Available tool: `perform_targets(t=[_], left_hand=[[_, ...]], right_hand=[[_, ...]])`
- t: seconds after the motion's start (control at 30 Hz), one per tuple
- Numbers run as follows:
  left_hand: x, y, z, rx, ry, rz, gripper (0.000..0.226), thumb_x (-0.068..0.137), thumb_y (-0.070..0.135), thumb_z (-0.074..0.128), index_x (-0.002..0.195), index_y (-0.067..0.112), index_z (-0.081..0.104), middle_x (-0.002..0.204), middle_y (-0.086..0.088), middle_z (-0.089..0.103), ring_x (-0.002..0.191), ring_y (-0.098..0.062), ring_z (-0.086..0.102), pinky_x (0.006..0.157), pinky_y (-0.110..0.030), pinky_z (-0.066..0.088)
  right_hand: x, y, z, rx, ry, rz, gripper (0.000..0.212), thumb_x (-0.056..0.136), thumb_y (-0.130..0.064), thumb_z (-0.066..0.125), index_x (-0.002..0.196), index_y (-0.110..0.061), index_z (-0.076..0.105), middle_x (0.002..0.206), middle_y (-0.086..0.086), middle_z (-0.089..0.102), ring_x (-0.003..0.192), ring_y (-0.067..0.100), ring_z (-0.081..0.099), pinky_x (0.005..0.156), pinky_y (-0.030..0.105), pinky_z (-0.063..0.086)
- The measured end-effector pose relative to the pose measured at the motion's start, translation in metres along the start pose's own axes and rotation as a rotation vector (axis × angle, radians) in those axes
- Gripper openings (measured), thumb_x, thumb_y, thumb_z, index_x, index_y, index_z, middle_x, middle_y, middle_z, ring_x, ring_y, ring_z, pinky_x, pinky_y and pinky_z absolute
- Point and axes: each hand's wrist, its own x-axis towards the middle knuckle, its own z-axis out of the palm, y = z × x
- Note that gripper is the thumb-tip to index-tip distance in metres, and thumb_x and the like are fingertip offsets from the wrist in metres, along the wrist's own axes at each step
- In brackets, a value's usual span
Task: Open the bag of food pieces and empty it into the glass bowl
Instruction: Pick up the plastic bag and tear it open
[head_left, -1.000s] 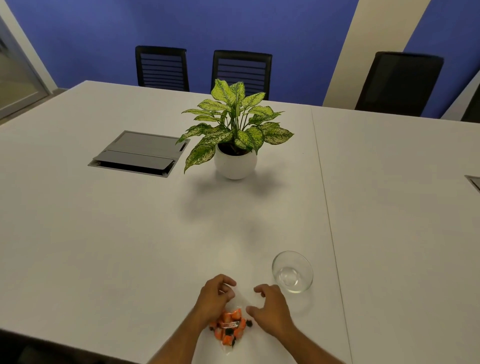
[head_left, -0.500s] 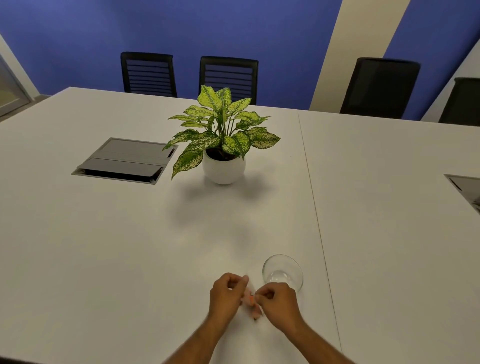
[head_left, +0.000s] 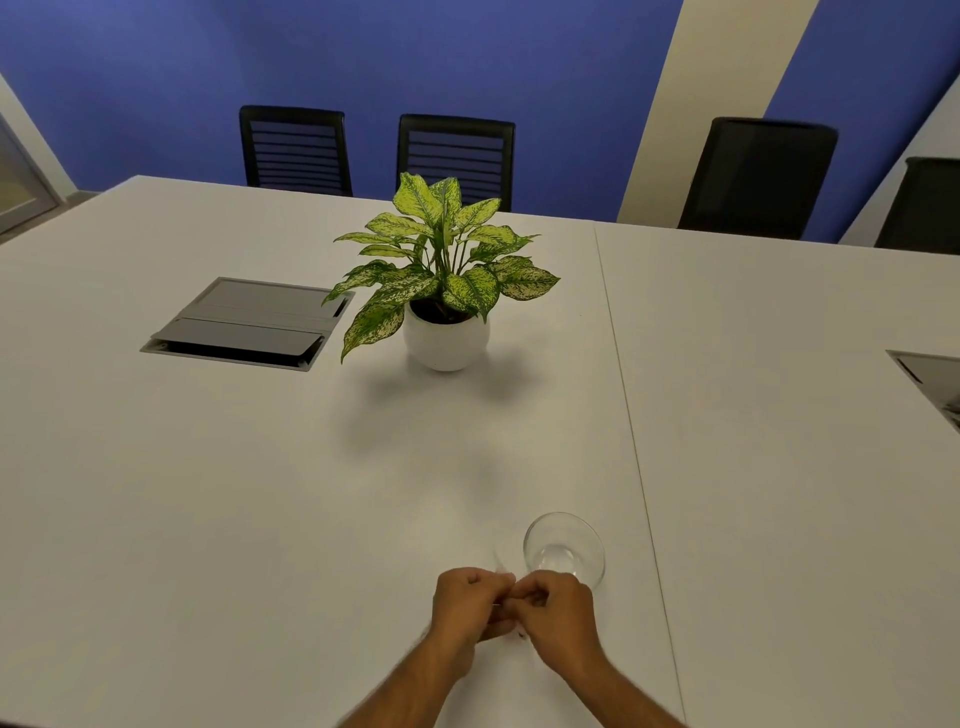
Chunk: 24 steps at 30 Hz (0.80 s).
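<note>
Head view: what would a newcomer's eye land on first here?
Probably the potted plant with speckled green leaves, standing mid-table against the blue wall. Next, at the near edge, the left hand and right hand pinched together, the bag almost hidden between them, with the empty glass bowl just beyond the right hand.

The glass bowl (head_left: 564, 550) is clear and glossy; the white worktop (head_left: 218, 493) looks smooth and matt.
</note>
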Motion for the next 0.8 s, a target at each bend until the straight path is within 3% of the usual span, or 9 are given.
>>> perform_targets(t=[0.13,0.27,0.6,0.73,0.8], left_hand=[[0.002,0.000,-0.002,0.010,-0.025,0.017,0.015,0.089,0.008,0.065,0.083,0.003,0.078,0.083,-0.019,0.078,0.072,-0.026,0.076,0.075,-0.039,0.066],[0.005,-0.002,-0.005,0.005,-0.039,0.017,0.014,0.091,0.008,0.066,0.084,0.003,0.077,0.076,-0.014,0.077,0.069,-0.022,0.074,0.075,-0.039,0.066],[0.008,-0.002,-0.013,-0.056,-0.107,-0.066,0.016,0.089,0.014,0.073,0.093,-0.001,0.073,0.090,-0.018,0.079,0.080,-0.025,0.076,0.068,-0.030,0.062],[0.011,0.000,-0.017,-0.061,-0.138,-0.096,0.021,0.087,0.021,0.076,0.092,0.001,0.073,0.087,-0.015,0.079,0.080,-0.024,0.076,0.070,-0.030,0.061],[0.011,0.001,-0.019,-0.076,-0.164,-0.111,0.019,0.086,0.021,0.077,0.090,0.003,0.073,0.086,-0.014,0.079,0.078,-0.022,0.074,0.069,-0.029,0.060]], right_hand=[[0.000,0.000,-0.001,0.042,0.021,0.025,0.022,0.067,-0.009,0.082,0.073,-0.026,0.070,0.070,-0.002,0.073,0.067,0.013,0.070,0.067,0.026,0.061],[0.003,0.000,-0.002,0.088,0.003,0.046,0.031,0.062,-0.012,0.086,0.089,-0.018,0.072,0.071,-0.001,0.068,0.063,0.012,0.065,0.059,0.020,0.056],[0.008,0.002,-0.002,0.166,-0.127,0.101,0.022,0.066,-0.010,0.086,0.082,-0.021,0.076,0.065,-0.004,0.073,0.065,0.010,0.070,0.063,0.018,0.055],[0.008,0.003,-0.005,0.314,-0.184,0.195,0.017,0.073,-0.003,0.079,0.087,-0.012,0.080,0.075,0.005,0.078,0.073,0.021,0.074,0.064,0.026,0.058],[0.009,0.003,-0.006,0.379,-0.203,0.242,0.014,0.077,-0.001,0.074,0.086,-0.009,0.080,0.080,0.011,0.079,0.080,0.030,0.075,0.073,0.036,0.062]])
